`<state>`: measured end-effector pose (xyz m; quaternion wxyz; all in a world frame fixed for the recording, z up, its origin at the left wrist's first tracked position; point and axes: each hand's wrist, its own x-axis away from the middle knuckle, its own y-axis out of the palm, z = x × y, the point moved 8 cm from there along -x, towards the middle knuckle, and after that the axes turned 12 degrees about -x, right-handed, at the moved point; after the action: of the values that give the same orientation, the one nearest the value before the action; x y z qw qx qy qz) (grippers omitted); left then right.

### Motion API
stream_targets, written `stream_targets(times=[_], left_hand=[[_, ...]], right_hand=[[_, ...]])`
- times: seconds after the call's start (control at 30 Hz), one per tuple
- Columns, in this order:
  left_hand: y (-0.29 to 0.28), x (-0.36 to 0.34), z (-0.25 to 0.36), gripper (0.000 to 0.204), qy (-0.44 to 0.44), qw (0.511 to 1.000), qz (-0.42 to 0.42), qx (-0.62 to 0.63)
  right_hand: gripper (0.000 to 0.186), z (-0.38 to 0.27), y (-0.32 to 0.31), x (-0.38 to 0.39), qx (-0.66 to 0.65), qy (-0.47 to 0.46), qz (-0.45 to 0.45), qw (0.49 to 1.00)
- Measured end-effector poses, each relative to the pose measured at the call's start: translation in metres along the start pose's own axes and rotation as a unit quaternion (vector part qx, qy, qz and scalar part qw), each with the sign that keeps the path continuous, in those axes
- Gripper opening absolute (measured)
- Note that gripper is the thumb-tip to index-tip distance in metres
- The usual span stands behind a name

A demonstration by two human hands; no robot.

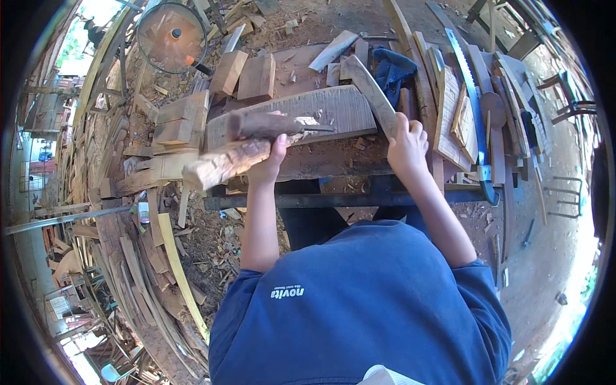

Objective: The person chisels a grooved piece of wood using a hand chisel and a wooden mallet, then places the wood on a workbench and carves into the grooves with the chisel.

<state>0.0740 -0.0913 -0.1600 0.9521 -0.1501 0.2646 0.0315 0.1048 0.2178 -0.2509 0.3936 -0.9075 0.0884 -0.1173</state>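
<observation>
Mottled tan wood (226,163), perhaps reddish-brown handle (264,125)

L grip (268,165) closed, thumb (280,144) up, R grip (409,146) w/ fingers (416,128) curled, bare forearms (259,224) ext. fwd

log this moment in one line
left hand: holding rough wood piece, brown-handled tool alongside | right hand: gripping grey wooden strip | nearby: thick plank, saw

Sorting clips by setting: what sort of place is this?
Most likely a woodworking shop: a long toothed saw lies at the right, cut wooden blocks sit ahead of the hands, and wood chips are scattered below.
</observation>
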Motion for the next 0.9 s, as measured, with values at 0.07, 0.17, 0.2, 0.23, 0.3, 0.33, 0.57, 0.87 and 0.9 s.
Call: stream_targets(times=[0.07, 0.17, 0.2, 0.23, 0.3, 0.33, 0.57, 0.87, 0.9], left_hand=[[-0.01, 0.01, -0.003, 0.043, -0.008, 0.996, 0.071, 0.052], [-0.01, 0.023, -0.009, 0.046, -0.019, 0.995, 0.093, 0.042], [-0.009, 0.026, -0.008, 0.047, -0.028, 0.993, 0.109, 0.048], [-0.006, 0.032, -0.014, 0.049, -0.035, 0.991, 0.108, 0.063], [-0.002, 0.038, -0.005, 0.053, -0.04, 0.995, 0.078, 0.055], [0.002, 0.04, -0.002, 0.057, -0.044, 0.997, 0.046, 0.048], [-0.029, 0.045, 0.008, 0.046, 0.066, 0.983, 0.15, 0.085], [-0.106, 0.079, -0.011, 0.035, 0.067, 0.908, 0.344, 0.23], [-0.112, 0.075, 0.0, 0.037, 0.054, 0.888, 0.394, 0.23]], right_hand=[[0.066, -0.032, 0.001, 0.007, -0.036, -0.16, 0.098, 0.982], [0.069, -0.097, 0.01, 0.015, -0.191, -0.282, -0.008, 0.94], [0.072, -0.114, 0.017, 0.019, -0.206, -0.311, -0.044, 0.927], [0.065, -0.131, 0.022, 0.025, -0.21, -0.34, -0.054, 0.915], [0.057, -0.15, 0.027, 0.033, -0.214, -0.37, -0.067, 0.902], [0.046, -0.154, 0.033, 0.034, -0.219, -0.372, -0.104, 0.896], [0.008, -0.107, 0.042, 0.041, -0.222, -0.227, -0.056, 0.947], [0.028, -0.059, 0.084, 0.039, -0.026, -0.072, -0.118, 0.99], [0.029, -0.07, 0.095, 0.045, -0.035, -0.088, -0.182, 0.979]])
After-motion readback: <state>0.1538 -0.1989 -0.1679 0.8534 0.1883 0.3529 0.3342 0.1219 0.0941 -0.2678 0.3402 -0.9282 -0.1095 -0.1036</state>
